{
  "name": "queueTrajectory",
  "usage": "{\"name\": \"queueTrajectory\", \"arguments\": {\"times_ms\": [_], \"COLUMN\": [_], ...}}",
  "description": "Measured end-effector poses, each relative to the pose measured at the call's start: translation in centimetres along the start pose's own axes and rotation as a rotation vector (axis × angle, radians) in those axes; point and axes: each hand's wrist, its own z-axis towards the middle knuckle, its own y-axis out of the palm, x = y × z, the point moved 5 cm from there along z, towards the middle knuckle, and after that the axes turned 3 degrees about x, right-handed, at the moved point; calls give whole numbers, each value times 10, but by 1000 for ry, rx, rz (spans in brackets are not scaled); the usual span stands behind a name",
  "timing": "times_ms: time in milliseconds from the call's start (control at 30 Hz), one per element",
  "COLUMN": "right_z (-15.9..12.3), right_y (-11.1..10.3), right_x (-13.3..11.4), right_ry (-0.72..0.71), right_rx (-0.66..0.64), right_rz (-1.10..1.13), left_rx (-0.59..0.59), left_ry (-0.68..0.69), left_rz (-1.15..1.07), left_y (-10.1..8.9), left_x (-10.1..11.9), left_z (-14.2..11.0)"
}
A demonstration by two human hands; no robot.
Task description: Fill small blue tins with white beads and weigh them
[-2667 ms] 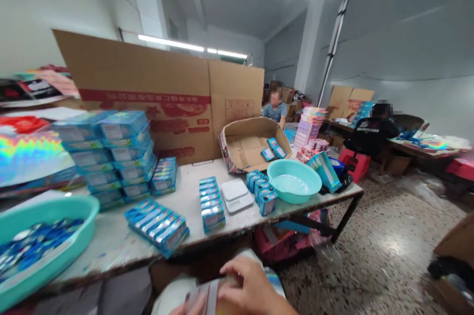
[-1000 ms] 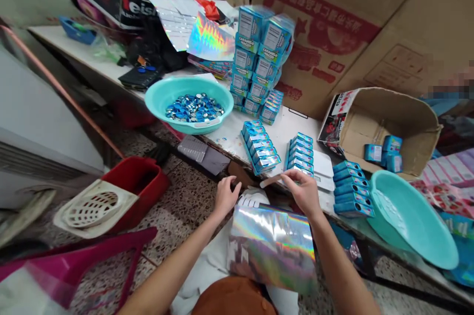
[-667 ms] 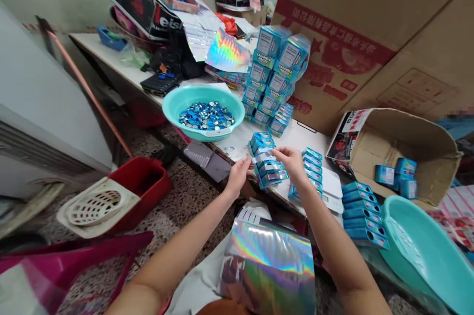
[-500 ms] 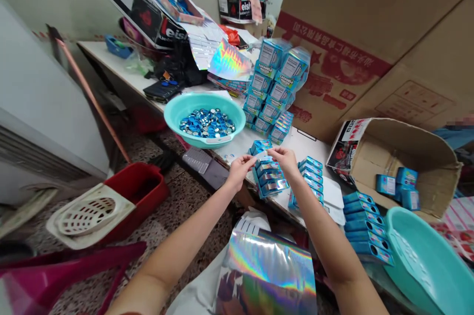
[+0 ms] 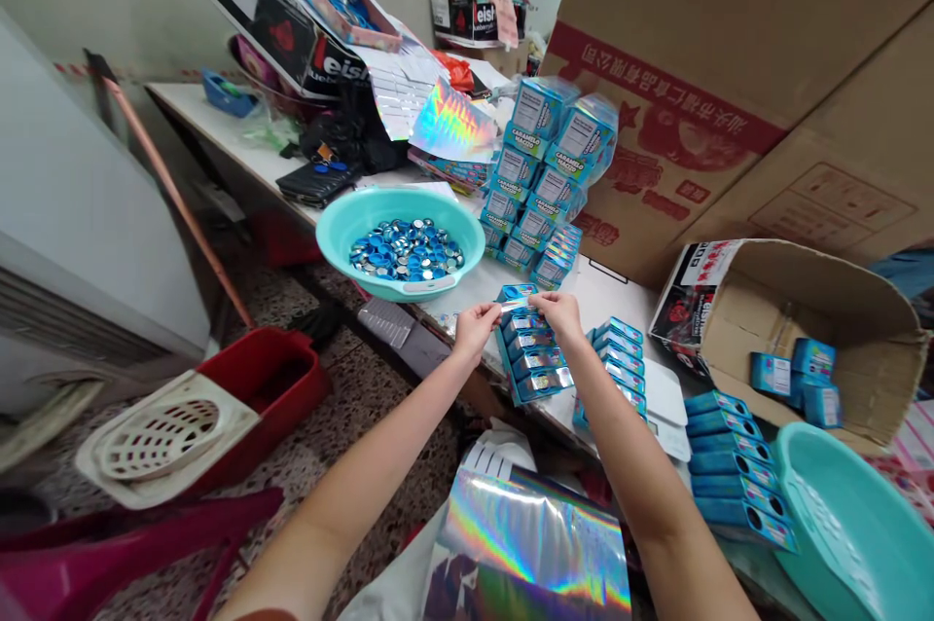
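Observation:
A narrow shiny sticker strip (image 5: pixel 515 306) is stretched between my two hands. My left hand (image 5: pixel 476 329) pinches its left end and my right hand (image 5: pixel 558 314) pinches the other. Right below lies a row of small blue candy boxes (image 5: pixel 536 360); silvery strips show across the nearer ones, while my fingers partly cover the far ones. To the right, partly behind my right forearm, is a second row of blue boxes (image 5: pixel 619 353). A rainbow-shiny sticker sheet (image 5: pixel 536 543) rests on my lap.
A turquoise basin (image 5: pixel 337 230) of blue and silver round pieces stands left of the boxes. Stacked, wrapped candy boxes (image 5: pixel 536 178) rise behind. On the right are an open carton (image 5: pixel 861 310), another box row (image 5: pixel 736 465) and a second turquoise basin (image 5: pixel 876 524).
The strip has come down closer to the far boxes of the row and lies straighter between my hands. Both hands keep their pinch. The view has shifted slightly.

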Motion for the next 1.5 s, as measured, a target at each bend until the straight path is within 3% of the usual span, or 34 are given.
{"name": "queueTrajectory", "arguments": {"times_ms": [733, 1000, 1100, 1167, 1300, 1400, 1500], "right_z": [12, 8, 11, 14, 17, 8, -19], "right_y": [-2, 6, 0, -5, -6, -5, -10], "right_x": [8, -10, -10, -3, 15, 16, 2], "right_ry": [13, -138, -176, -145, -48, -44, -228], "right_rx": [13, -5, 83, 138, 116, 164, 270], "right_rz": [-209, -459, -529, -524, -447, -439, -435], "left_rx": [0, 32, 45, 53, 167, 169, 91], "left_ry": [-35, -118, -170, -215, -287, -199, 70], "left_rz": [2, -30, -42, -30, 32, 116, 221], "left_y": [3, 9, 14, 17, 15, 11, 0], "left_x": [-10, -24, -25, -26, -31, -30, -23], "left_z": [8, 10, 7, 6, 2, -6, -25]}}
